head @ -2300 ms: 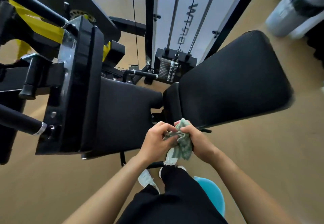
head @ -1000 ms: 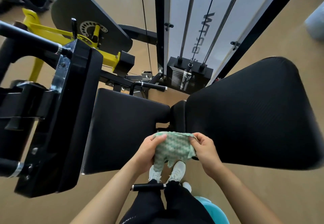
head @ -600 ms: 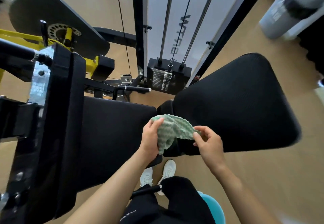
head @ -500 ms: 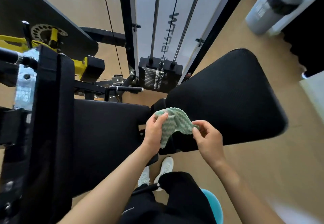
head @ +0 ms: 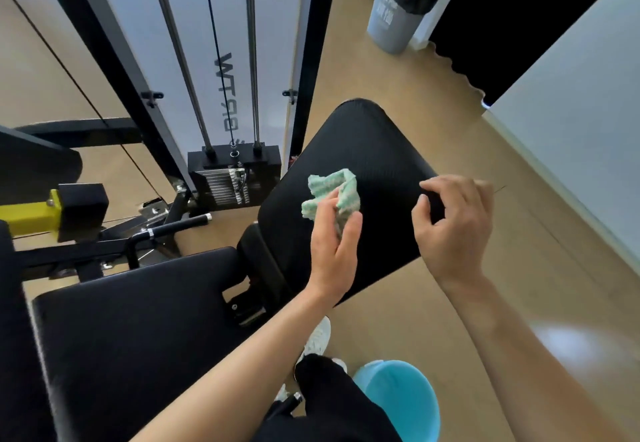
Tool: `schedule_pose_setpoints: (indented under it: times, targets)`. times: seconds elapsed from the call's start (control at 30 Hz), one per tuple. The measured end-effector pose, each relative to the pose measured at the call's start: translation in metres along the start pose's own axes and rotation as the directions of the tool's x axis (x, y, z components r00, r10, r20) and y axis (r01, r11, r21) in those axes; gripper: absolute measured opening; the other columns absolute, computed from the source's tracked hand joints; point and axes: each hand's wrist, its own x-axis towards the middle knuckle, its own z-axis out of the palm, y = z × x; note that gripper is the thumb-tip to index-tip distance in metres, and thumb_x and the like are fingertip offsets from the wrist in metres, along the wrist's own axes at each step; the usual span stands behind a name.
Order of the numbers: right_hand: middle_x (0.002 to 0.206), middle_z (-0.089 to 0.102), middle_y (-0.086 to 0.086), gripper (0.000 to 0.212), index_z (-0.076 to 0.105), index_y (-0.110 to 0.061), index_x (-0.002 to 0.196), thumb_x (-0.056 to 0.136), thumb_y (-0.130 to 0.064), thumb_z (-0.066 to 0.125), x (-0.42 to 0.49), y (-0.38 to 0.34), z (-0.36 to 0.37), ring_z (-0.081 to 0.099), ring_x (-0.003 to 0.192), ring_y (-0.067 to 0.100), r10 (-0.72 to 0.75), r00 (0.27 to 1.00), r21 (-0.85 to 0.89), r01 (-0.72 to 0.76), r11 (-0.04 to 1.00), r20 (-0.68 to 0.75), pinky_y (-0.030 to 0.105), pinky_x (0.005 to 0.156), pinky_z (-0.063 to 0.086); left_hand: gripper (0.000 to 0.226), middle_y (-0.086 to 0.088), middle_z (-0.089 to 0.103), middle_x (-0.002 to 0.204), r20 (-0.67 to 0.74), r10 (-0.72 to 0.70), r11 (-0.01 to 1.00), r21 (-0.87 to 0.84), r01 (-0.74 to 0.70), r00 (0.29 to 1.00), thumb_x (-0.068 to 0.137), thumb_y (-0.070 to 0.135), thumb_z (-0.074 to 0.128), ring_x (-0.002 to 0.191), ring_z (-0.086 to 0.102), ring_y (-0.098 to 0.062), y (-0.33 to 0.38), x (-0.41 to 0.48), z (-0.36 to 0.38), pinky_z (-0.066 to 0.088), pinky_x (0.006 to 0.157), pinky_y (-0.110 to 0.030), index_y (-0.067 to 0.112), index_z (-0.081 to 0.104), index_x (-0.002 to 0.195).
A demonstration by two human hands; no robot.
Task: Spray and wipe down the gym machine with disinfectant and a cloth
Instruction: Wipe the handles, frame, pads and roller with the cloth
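A green-and-white patterned cloth (head: 329, 190) lies bunched on the black padded backrest (head: 377, 150) of the gym machine. My left hand (head: 334, 244) grips the cloth from its near side, over the pad's middle. My right hand (head: 453, 227) hovers at the pad's right edge with loosely curled fingers, holding nothing. The black seat pad (head: 138, 330) lies to the lower left, joined to the backrest by a hinge bracket. No spray bottle is in view.
The weight stack (head: 235, 175) with guide rods and cable stands behind the pads. A black handle bar (head: 180, 225) and a yellow frame part (head: 27, 216) are at left. A grey bin (head: 401, 1) stands far right, a blue bucket (head: 401, 403) by my legs. A white wall runs along the right.
My right hand has let go of the cloth and moved right. My left hand has carried the cloth up onto the backrest. The view has swung right.
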Motion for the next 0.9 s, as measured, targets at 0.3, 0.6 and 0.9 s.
schedule_pose_setpoints:
  times: [0.3,0.6,0.9]
  targets:
    - [0.142,0.063,0.006,0.056,0.057,-0.013,0.145,0.097,-0.042,0.054,0.009,0.035,0.026,0.06,0.127,0.03,0.353,0.835,-0.038,-0.373,0.927,0.422,0.04,0.105,0.047,0.049,-0.002,0.035,0.167,0.646,0.299,0.6,0.444,-0.665,0.702,0.101,0.012,0.046,0.154,0.03,-0.031,-0.062,0.015,0.009,0.035,0.12,-0.05,0.02,0.052,0.149]
    - [0.141,0.065,-0.006,0.048,0.065,-0.021,0.139,0.099,-0.044,0.05,0.01,0.045,0.032,0.06,0.127,0.009,0.414,0.821,0.134,-0.497,0.857,0.394,0.013,0.096,0.039,0.031,-0.006,-0.005,0.171,0.626,0.242,0.458,0.6,-0.656,0.742,0.108,0.033,0.033,0.159,-0.014,-0.032,-0.073,0.077,0.034,0.006,0.129,-0.053,0.011,0.046,0.124]
    - [0.139,0.065,-0.012,0.048,0.065,-0.027,0.138,0.097,-0.048,0.05,0.009,0.044,0.037,0.061,0.122,0.007,0.448,0.816,0.17,-0.532,0.829,0.365,0.021,0.09,0.047,0.071,-0.011,-0.011,0.173,0.149,0.012,0.689,0.715,-0.116,0.989,0.105,0.045,0.012,0.154,-0.027,-0.025,-0.058,0.142,0.033,-0.01,0.128,-0.05,0.007,0.003,0.164]
